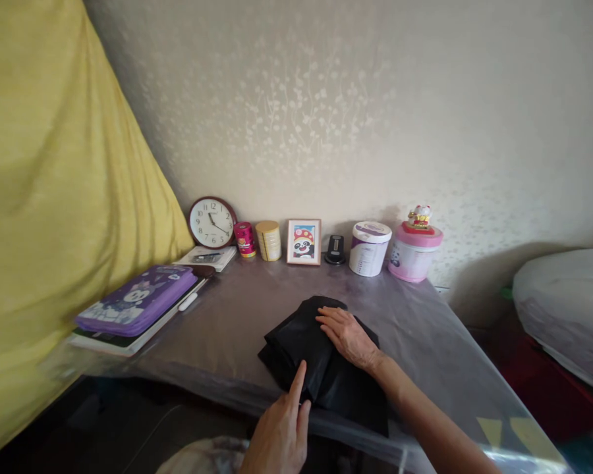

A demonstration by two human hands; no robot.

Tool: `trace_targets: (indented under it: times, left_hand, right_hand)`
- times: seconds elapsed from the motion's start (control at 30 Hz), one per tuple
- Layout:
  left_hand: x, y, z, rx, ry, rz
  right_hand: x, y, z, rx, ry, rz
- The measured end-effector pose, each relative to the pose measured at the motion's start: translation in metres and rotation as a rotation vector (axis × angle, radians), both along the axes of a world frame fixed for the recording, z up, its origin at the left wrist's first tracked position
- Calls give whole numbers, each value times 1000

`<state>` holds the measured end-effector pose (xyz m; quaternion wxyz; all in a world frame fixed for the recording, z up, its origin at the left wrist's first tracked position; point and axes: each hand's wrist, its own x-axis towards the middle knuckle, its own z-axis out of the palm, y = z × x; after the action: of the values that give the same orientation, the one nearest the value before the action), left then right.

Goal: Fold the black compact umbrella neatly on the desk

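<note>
A black folded umbrella (301,336) lies near the front of the table, its loose fabric bunched in pointed pleats, with one corner draping toward the front edge. My right hand (348,337) rests flat on top of the fabric, fingers stretched out and close together. At the near side, my left hand (281,428) grips the umbrella, its index finger pointing along the fabric and its thumb lower down. A small light glint shows between thumb and index finger. The other left fingers and any handle are hidden.
The table (232,309) has a clear plastic cover. Along the wall stand a clock (212,222), pink can (244,239), yellow canister (269,241), panda picture frame (304,241), black device (335,249), white tub (370,249) and pink-lidded tub (414,253). A purple case (138,299) lies left.
</note>
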<state>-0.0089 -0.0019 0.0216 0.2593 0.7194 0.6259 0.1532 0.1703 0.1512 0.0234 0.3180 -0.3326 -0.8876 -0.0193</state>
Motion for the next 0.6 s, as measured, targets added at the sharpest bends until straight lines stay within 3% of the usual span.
trace_targets:
  times: [0.23,0.4,0.6]
  left_hand:
    - [-1,0,-5,2,-10,-2]
    - [-2,0,-6,21,-26,-11]
    - [-2,0,-5,-8,-33,7]
  right_hand:
    - [58,5,-3,-113,166,-282]
    - [101,-31,-5,-304,124,-361]
    - [104,-70,-17,-345,104,-335]
